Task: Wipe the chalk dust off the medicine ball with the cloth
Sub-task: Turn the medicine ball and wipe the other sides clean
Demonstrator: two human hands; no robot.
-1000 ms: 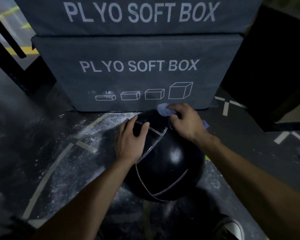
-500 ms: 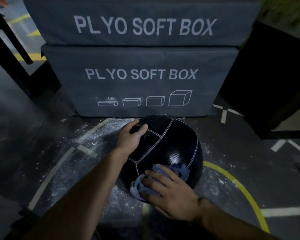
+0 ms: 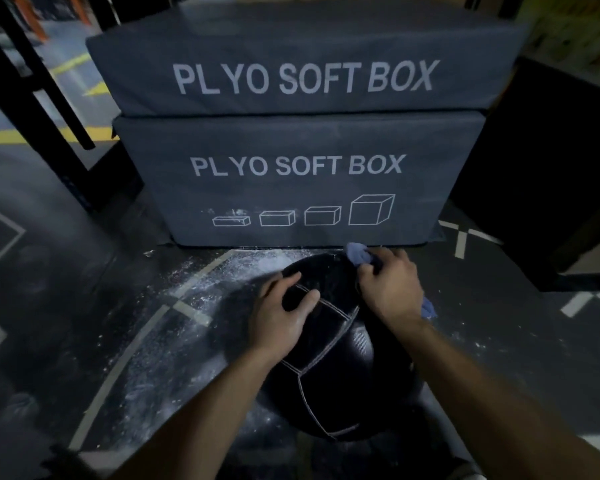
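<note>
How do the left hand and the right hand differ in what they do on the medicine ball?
The left hand rests bare on the medicine ball, fingers spread; the right hand grips the blue cloth. The left hand sits on the ball's near left top; the right hand is at its far right edge. Both touch the ball.

Dim scene, low overall light. Faint sheen on the near right face of the medicine ball point(image 3: 361, 348). Deep shadow at far right. Wide-angle bending toward the edges; far corners smeared with blur. White lettering on the stacked boxes point(image 3: 305, 168) reads sharp.
</note>
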